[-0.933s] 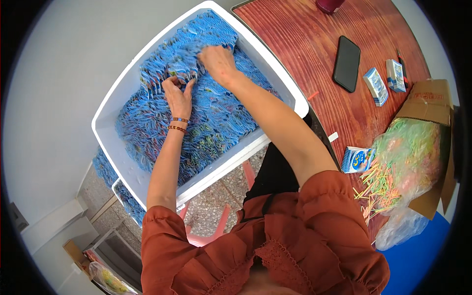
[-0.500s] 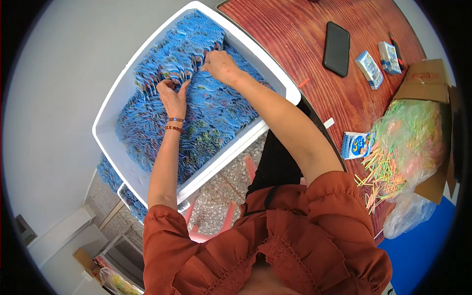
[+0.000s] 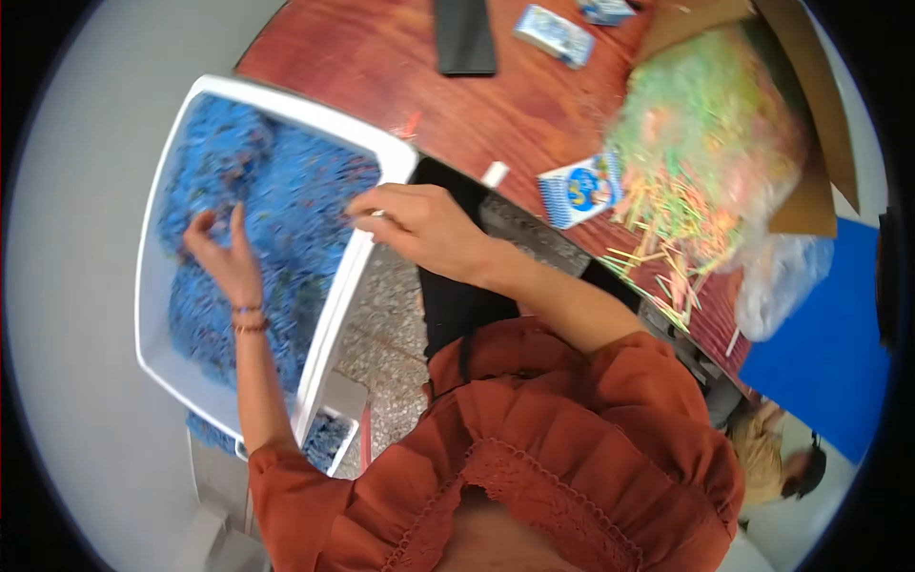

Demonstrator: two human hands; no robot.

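A white plastic tub (image 3: pixel 329 324) holds a deep heap of small flat blue pieces (image 3: pixel 295 181) with pale striped edges; blur hides their detail. Over the heap's left part is my left hand (image 3: pixel 229 262), its thumb and fingers spread, with nothing visible between them. My right hand (image 3: pixel 424 224) hovers by the tub's right rim with fingers curled and pressed together. Something small and pale may show at its fingertips, but I cannot make it out. A blue and white striped-edged packet (image 3: pixel 581 191) lies on the red wooden table (image 3: pixel 334 57), to the right of that hand.
A cardboard box (image 3: pixel 829 114) on the table's right spills a clear bag of thin pastel sticks (image 3: pixel 705 162). Farther back lie a black phone (image 3: pixel 464 38) and a small white-blue box (image 3: pixel 555 35). Another person (image 3: pixel 772 458) is at lower right.
The view has swung right, so the tub sits farther left. My right hand has left the heap for the tub's right rim. My left hand's fingers have spread apart.
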